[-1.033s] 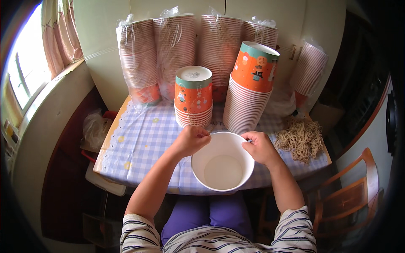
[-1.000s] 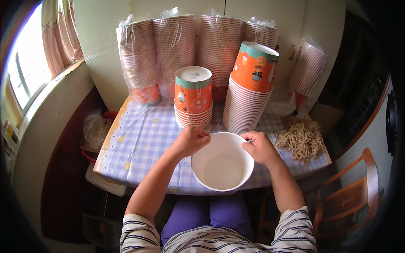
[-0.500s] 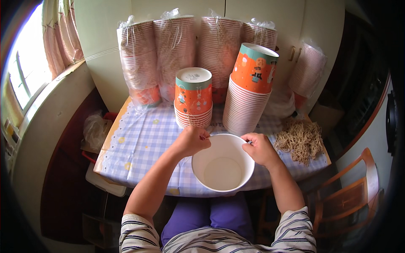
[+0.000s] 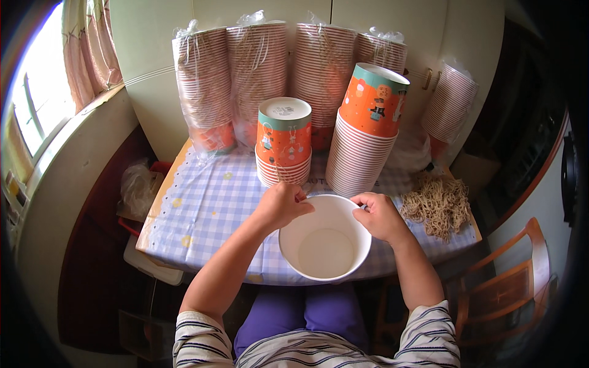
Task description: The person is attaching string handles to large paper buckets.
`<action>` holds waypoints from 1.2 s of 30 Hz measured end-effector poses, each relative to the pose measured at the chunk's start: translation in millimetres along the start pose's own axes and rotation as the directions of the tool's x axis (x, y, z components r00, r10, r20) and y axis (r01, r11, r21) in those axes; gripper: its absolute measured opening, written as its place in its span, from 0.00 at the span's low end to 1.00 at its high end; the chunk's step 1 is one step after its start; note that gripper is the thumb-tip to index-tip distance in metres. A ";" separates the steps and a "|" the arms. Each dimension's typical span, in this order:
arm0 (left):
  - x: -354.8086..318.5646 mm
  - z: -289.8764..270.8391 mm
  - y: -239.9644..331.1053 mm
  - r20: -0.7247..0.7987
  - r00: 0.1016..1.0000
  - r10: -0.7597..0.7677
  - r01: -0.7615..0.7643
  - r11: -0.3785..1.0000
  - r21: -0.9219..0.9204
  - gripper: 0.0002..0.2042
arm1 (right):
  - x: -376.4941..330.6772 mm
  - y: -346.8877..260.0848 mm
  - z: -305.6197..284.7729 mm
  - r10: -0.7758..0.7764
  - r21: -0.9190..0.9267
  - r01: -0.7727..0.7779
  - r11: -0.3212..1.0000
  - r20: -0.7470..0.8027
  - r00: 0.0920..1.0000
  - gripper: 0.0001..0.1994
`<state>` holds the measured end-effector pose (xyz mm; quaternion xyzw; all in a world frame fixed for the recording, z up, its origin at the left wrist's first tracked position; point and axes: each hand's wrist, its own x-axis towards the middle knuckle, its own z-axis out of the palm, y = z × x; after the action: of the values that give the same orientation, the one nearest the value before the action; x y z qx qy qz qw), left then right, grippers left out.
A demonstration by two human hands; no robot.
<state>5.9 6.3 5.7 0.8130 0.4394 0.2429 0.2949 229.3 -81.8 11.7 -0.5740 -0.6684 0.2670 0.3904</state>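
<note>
A white paper bucket (image 4: pixel 325 248) with an empty inside is held upright over the near table edge. My left hand (image 4: pixel 281 205) pinches its left rim and my right hand (image 4: pixel 380 216) grips its right rim. Just behind my hands stand two stacks of orange and teal paper buckets: a short upside-down stack (image 4: pixel 283 142) and a taller, leaning stack (image 4: pixel 364 132) with its open mouth up.
The table has a blue and white checked cloth (image 4: pixel 205 205). Several plastic-wrapped sleeves of cups (image 4: pixel 257 73) line the wall behind. A heap of pale strings (image 4: pixel 438 205) lies at the right. A wooden chair (image 4: pixel 512 285) stands at the lower right, a window at the left.
</note>
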 end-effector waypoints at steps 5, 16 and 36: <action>-7.5 -5.6 1.5 0.073 0.997 0.035 -0.028 0.995 -0.094 0.15 | 1.6 -1.6 -0.7 0.060 0.039 -0.060 0.997 0.002 0.998 0.12; 1.1 6.3 -0.3 -0.014 0.998 0.063 -0.061 0.994 0.094 0.12 | 5.4 7.1 -1.5 0.080 0.032 -0.082 0.996 0.044 0.996 0.12; 9.0 28.8 -67.1 -0.343 0.933 -0.114 -0.060 0.886 -0.459 0.12 | 33.7 69.6 -22.8 0.092 0.421 -0.079 0.904 -0.009 0.996 0.12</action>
<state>-9.2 35.9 -60.0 0.6546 0.4267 0.4809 0.3977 285.8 -37.1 -24.5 -0.5092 -0.5637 0.4131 0.5023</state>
